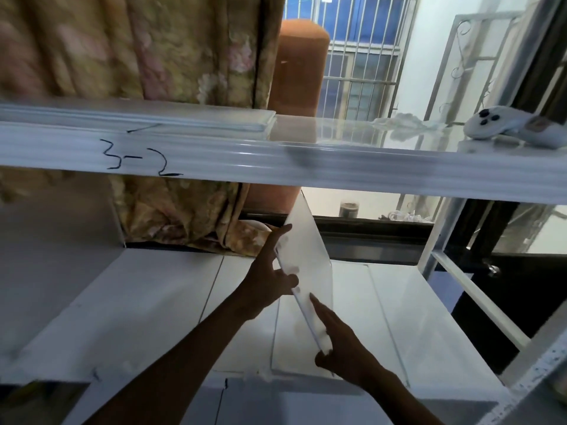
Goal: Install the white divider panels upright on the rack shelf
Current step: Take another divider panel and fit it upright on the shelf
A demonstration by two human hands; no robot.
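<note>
A white translucent divider panel (310,253) stands tilted on the lower rack shelf (159,289), its top edge near the underside of the upper shelf beam (276,164). My left hand (270,277) grips the panel's near edge at mid height, fingers wrapped onto its face. My right hand (343,342) holds the panel's lower front corner, index finger along the edge. Another white panel (55,240) stands upright at the left of the same shelf. Flat white panels (184,119) lie stacked on the upper shelf.
A game controller (497,122) and a crumpled white cloth (402,121) rest on the upper shelf at right. A flowered curtain (153,50) and an orange cylinder (300,65) stand behind the rack. The rack's right post (438,234) borders the shelf.
</note>
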